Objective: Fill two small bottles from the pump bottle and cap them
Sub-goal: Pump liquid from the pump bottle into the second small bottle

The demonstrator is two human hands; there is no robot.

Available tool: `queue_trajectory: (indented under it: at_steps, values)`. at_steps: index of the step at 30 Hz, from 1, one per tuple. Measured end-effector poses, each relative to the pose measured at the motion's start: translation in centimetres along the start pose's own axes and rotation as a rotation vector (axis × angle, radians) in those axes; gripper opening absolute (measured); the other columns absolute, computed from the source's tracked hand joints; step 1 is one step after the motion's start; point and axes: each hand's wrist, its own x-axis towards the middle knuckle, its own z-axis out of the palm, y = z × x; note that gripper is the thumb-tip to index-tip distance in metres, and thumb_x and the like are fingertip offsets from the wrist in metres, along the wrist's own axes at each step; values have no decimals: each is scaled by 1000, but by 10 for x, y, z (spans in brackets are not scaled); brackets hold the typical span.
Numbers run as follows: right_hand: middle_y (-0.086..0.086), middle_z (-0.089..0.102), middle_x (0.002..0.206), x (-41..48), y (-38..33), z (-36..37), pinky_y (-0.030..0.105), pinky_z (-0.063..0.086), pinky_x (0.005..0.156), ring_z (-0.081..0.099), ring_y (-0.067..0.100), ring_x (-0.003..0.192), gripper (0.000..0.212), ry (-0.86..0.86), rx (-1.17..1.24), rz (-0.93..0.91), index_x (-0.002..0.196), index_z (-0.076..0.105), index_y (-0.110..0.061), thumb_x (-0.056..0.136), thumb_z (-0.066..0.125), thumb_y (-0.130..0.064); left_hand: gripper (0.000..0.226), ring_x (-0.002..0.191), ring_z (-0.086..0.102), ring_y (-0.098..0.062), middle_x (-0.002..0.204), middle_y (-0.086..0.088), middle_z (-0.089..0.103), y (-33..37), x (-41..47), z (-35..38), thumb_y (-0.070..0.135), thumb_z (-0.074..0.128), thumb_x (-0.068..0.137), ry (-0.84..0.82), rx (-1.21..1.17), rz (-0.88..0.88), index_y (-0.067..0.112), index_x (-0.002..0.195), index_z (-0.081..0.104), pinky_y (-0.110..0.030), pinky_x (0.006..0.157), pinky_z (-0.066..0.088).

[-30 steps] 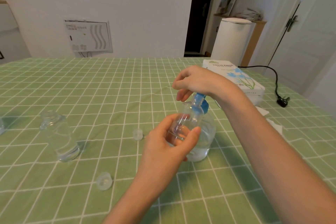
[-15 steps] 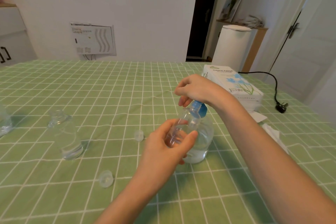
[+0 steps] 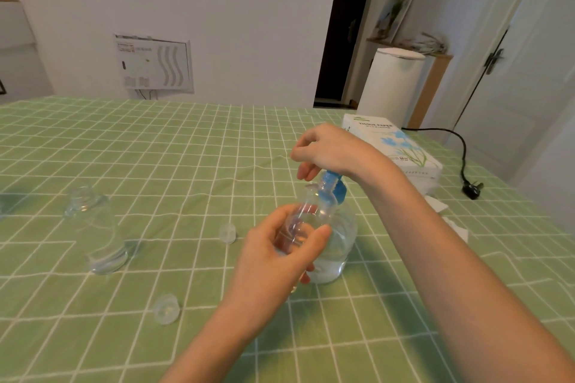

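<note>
My left hand (image 3: 280,255) grips a small clear bottle (image 3: 311,214), tilted with its mouth up against the blue pump head (image 3: 333,185). The pump bottle (image 3: 342,242), clear with liquid low inside, stands on the table right behind it. My right hand (image 3: 329,149) sits on top of the pump head with its fingers curled over it. A second small clear bottle (image 3: 96,227) stands upright and uncapped at the left. Two clear caps lie loose on the cloth, one (image 3: 227,233) between the bottles and one (image 3: 166,309) nearer to me.
The table carries a green checked cloth (image 3: 186,149). A tissue box (image 3: 395,146) lies at the back right, with loose tissues (image 3: 451,224) beside my right forearm. A black cable and plug (image 3: 471,191) trail at the right edge.
Both hands keep their hold on the small bottle and the pump head. My head has tilted up, so the table sits lower in the view.
</note>
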Motion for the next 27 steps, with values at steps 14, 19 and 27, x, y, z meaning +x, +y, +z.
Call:
queue_trajectory:
  at_steps: [14,19,27]
  values:
    - [3,73,79,0,5,1,30,51,81,69,23,95,18,42,31,11,101,63,-12,92,52,-23,27,52,54,-9,68,4,63,-6,0,-2,39,70,64,-5,-3,-1,38,91,68,-18,46,48]
    - [2,73,80,0,1,-6,24,49,73,69,18,91,19,50,-41,-14,104,63,-13,92,53,-24,37,54,56,-6,69,7,65,-4,0,0,46,70,56,5,-11,6,37,92,68,-17,47,48]
    - [0,72,78,1,1,-2,30,50,79,69,21,95,18,4,-27,-6,104,62,-12,92,53,-23,37,55,57,-3,69,11,67,-6,0,0,44,73,56,2,5,3,39,92,67,-18,48,48]
